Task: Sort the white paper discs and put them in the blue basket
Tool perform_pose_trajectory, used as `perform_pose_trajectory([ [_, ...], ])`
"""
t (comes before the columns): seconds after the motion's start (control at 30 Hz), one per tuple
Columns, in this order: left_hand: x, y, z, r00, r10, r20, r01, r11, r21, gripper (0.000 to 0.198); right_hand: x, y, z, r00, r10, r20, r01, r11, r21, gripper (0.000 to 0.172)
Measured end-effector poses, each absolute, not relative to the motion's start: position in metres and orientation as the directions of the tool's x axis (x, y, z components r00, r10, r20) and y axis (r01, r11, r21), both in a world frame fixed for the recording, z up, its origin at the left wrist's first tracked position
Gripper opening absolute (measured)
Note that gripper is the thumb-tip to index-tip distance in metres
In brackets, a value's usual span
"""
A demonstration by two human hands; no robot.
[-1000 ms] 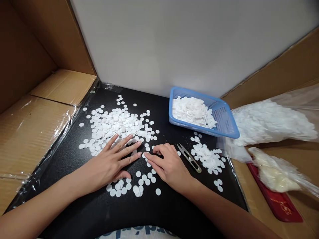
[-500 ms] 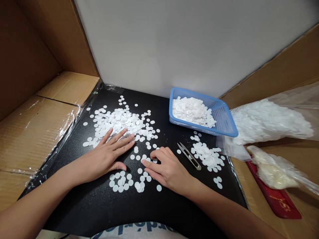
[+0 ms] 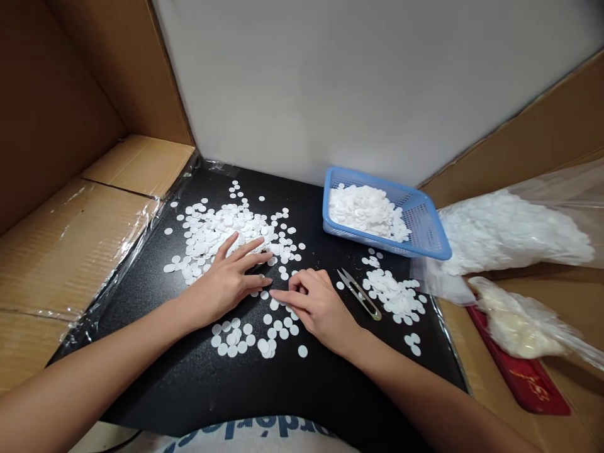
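Note:
Small white round discs lie over the black tabletop (image 3: 155,377). My left hand (image 3: 219,286) rests palm down with fingers spread at the near edge of the large disc pile (image 3: 221,220). Its thumb reaches toward my right hand (image 3: 325,308). That hand is low on the table, its index finger stretched out beside a few loose discs and its other fingers curled loosely; nothing shows in its grasp. Nearer to me lie a small cluster of discs (image 3: 232,340) and some scattered discs (image 3: 283,324). Discs under both hands are partly hidden.
Thread snips (image 3: 358,294) lie right of my right hand, beside another disc heap (image 3: 391,294). Behind stands a blue basket (image 3: 422,223) holding discs. Further right are a clear bag of discs (image 3: 519,233), a bag with pale yellowish contents (image 3: 509,324) and a red case (image 3: 538,384). Cardboard walls flank the table.
My left hand has shifted right and slightly up, nearer my right hand, with its thumb now close to the right index finger. The right hand has barely moved, its index finger straighter.

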State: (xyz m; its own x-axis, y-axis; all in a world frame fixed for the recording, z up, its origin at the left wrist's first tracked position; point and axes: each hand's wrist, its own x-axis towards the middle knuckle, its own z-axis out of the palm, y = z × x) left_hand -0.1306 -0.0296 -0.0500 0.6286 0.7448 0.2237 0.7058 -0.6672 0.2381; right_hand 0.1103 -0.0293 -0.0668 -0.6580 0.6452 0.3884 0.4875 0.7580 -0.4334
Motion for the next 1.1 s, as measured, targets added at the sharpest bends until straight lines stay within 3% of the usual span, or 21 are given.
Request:
perform_pose_trajectory([
  [0.23, -0.133, -0.027, -0.058, 0.590, 0.754, 0.290, 0.716, -0.654, 0.245, 0.014, 0.114, -0.028, -0.065, -0.641, 0.649, 0.410, 0.581, 0.759, -0.293, 0.017],
  [0.37, -0.132, -0.028, -0.056, 0.571, 0.738, 0.359, 0.688, -0.669, 0.281, 0.011, 0.117, -0.029, -0.060, -0.616, 0.660, 0.431, 0.585, 0.749, -0.312, 0.017],
  [0.5, -0.132, -0.029, -0.048, 0.482, 0.764, 0.429, 0.675, -0.635, 0.374, 0.010, 0.117, -0.034, -0.056, -0.726, 0.557, 0.403, 0.456, 0.829, -0.323, 0.018],
  [0.6, -0.135, -0.030, -0.043, 0.366, 0.810, 0.459, 0.637, -0.577, 0.511, 0.011, 0.116, -0.038, -0.058, -0.793, 0.490, 0.363, 0.380, 0.862, -0.336, 0.020],
  [0.73, -0.141, -0.033, -0.038, 0.170, 0.917, 0.360, 0.617, -0.384, 0.687, 0.011, 0.114, -0.041, -0.061, -0.769, 0.544, 0.335, 0.357, 0.801, -0.480, 0.021],
  [0.87, -0.145, -0.034, -0.037, 0.079, 0.957, 0.278, 0.563, -0.272, 0.780, 0.013, 0.115, -0.039, -0.059, -0.691, 0.656, 0.305, 0.382, 0.689, -0.616, 0.020],
  [1.0, -0.149, -0.033, -0.039, 0.050, 0.963, 0.266, 0.520, -0.252, 0.816, 0.012, 0.118, -0.034, -0.057, -0.619, 0.724, 0.305, 0.439, 0.641, -0.629, 0.020],
  [1.1, -0.151, -0.033, -0.039, 0.070, 0.965, 0.252, 0.523, -0.251, 0.815, 0.013, 0.120, -0.033, -0.059, -0.661, 0.671, 0.335, 0.428, 0.704, -0.567, 0.015],
])
